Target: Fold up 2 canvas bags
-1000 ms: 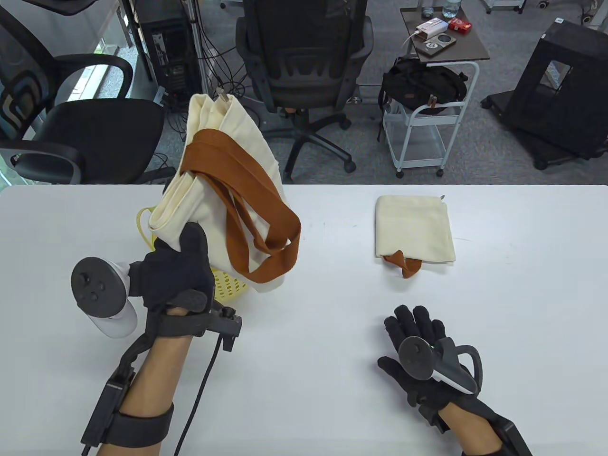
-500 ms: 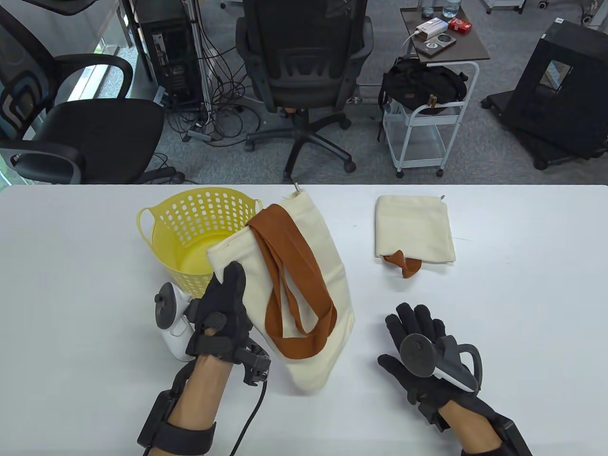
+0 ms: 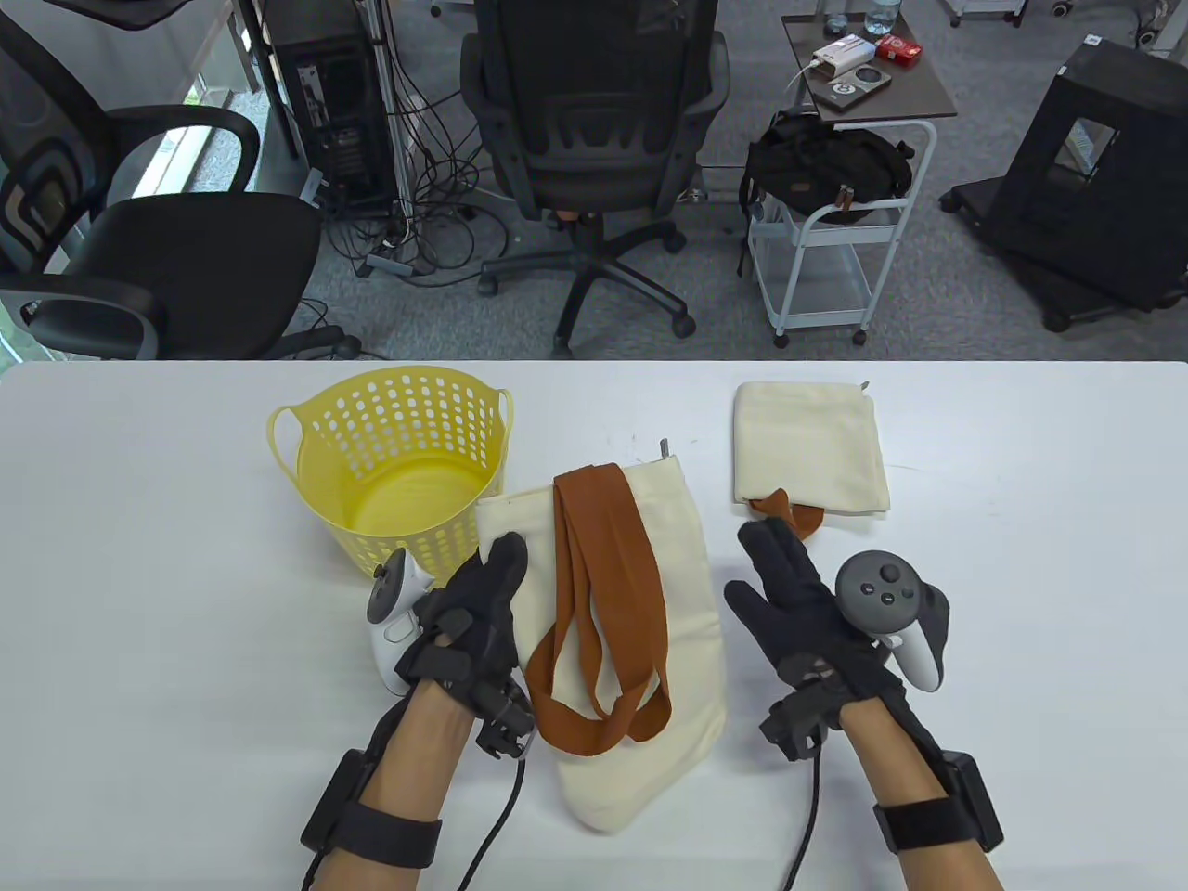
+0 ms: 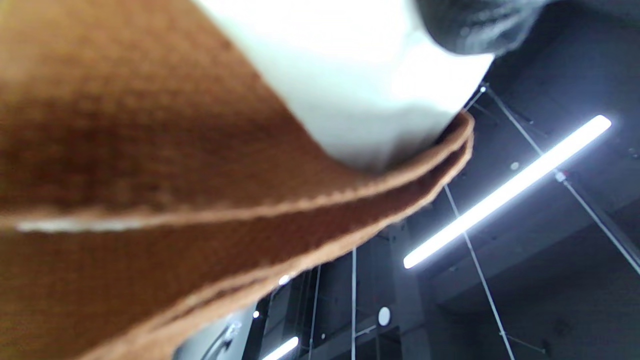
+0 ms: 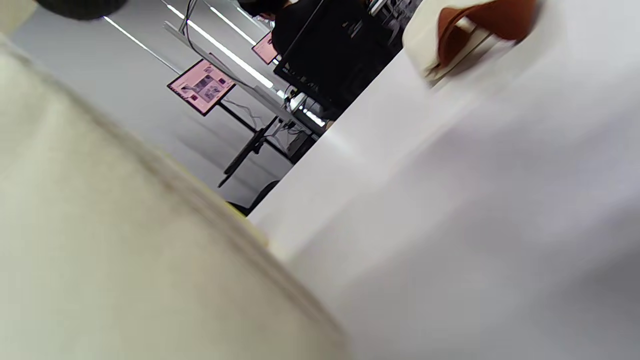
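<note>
Between the two hands, the unfolded canvas bag (image 3: 640, 640) lies flat on the worktop (image 3: 1021, 650), brown straps (image 3: 594, 613) across it. Left hand (image 3: 473, 622) grips its left edge; right hand (image 3: 798, 613) hovers beside it, fingers spread. Smoothing first would likely help. Beyond the right fingertips sits the folded bag (image 3: 807, 445).

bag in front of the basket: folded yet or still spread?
Spread. The canvas bag lies open at full length on the table, brown straps loose on top; the left hand holds its edge.
</note>
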Demonstrator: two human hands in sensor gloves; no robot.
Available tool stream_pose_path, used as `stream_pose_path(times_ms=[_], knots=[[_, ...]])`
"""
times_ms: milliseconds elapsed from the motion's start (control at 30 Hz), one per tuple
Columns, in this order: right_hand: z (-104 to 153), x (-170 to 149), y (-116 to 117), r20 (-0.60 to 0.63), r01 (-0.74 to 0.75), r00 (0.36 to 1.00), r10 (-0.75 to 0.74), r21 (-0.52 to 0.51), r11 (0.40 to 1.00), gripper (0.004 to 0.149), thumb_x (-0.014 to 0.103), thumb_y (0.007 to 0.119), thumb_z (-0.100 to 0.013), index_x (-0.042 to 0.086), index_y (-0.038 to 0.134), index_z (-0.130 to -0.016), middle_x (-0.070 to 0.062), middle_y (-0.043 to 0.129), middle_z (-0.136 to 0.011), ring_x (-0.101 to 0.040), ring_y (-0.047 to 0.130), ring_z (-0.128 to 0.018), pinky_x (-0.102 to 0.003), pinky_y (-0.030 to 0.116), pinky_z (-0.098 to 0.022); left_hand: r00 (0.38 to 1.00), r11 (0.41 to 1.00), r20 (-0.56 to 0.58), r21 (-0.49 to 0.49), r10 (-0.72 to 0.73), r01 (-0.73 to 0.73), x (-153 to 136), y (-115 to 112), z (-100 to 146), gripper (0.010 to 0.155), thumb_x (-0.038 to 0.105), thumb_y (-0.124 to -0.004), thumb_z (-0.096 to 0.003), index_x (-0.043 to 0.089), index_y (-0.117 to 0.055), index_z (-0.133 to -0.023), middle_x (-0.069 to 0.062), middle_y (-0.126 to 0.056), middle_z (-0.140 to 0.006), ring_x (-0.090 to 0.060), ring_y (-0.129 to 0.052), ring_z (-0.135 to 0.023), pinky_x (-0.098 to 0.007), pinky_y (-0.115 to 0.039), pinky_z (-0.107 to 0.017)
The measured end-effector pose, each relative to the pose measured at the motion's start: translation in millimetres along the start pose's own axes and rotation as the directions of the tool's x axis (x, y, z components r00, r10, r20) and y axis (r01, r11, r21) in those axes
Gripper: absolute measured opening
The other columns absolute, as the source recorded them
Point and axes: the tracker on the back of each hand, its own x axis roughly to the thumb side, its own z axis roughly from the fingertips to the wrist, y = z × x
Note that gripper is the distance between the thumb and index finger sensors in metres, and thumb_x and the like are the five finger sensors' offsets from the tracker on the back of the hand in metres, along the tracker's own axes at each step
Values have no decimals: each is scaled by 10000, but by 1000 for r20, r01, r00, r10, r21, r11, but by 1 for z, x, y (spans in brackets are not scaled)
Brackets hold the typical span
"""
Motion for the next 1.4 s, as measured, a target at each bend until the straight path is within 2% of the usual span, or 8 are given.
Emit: stream_pose_path(times_ms=[367, 600, 833, 933, 1033, 1167, 1300, 1400], knots=[[-17, -5, 37, 56, 352, 912, -406, 400, 847, 736, 557, 772, -459, 255, 490, -1069, -86, 665, -1082, -301, 831, -905, -498, 716, -666, 995, 999, -92, 29, 36, -34, -28, 13, -4, 569, 496, -742, -445, 266, -704, -965, -11, -906, -884, -250, -1059, -695, -390, -909, -514], [-18, -2, 47, 51, 410, 885, -463, 389, 825, 561, 374, 815, -496, 295, 619, -1015, -37, 850, -950, -240, 1034, -650, -326, 904, -381, 959, 964, -205, 144, -194, 225, -33, 22, -1, 670, 505, -765, -449, 222, -564, -1022, -49, -801, -957, -284, -998, -759, -412, -864, -563], [-16, -2, 42, 90, 399, 887, -453, 343, 850, 475, 323, 773, -514, 362, 680, -978, 9, 853, -958, -239, 1005, -714, -346, 897, -423, 779, 794, -296, 95, -553, 600, -11, 17, 5, 939, 530, -794, -435, 214, -145, -1036, -89, -390, -1110, -388, -693, -977, -522, -641, -713], [-15, 0, 38, 102, 413, 881, -463, 315, 855, 472, 321, 769, -513, 364, 682, -975, 3, 847, -963, -245, 1000, -722, -349, 898, -423, 605, 605, -295, 104, -739, 789, 9, 4, 12, 970, 545, -785, -440, 271, -56, -1019, -73, -198, -1131, -421, -429, -1075, -572, -494, -769], [-14, 1, 35, 110, 414, 883, -457, 278, 867, 467, 316, 768, -511, 366, 688, -969, 0, 845, -964, -246, 1004, -715, -348, 899, -416, 413, 375, -235, 189, -880, 907, 30, -22, 22, 935, 567, -779, -434, 328, -114, -1046, -46, -177, -1145, -392, -361, -1106, -573, -456, -794], [-12, 3, 34, 108, 376, 908, -405, 218, 901, 469, 322, 765, -514, 354, 684, -975, -9, 843, -963, -247, 1009, -705, -338, 904, -396, 332, 305, -148, 177, -932, 936, 37, -67, 30, 751, 527, -806, -422, 274, -489, -1053, -62, -440, -1130, -397, -535, -1057, -568, -540, -757], [-2, 17, 37, 114, 204, 972, -207, 35, 978, 466, 343, 760, -514, 327, 690, -974, -14, 881, -922, -224, 1055, -621, -300, 924, -303, 135, 113, -162, 136, -977, 984, 30, -115, 36, 696, 534, -809, -414, 293, -588, -1029, -50, -506, -1120, -373, -615, -1028, -546, -591, -743], [7, 33, 44, 158, 50, 987, -40, -59, 997, 467, 342, 767, -508, 314, 697, -969, -17, 896, -904, -212, 1079, -573, -280, 931, -252, 266, 265, -179, 32, -947, 964, 16, -121, 32, 760, 559, -785, -425, 258, -484, -1056, -62, -462, -1133, -389, -585, -1043, -554, -592, -745]])
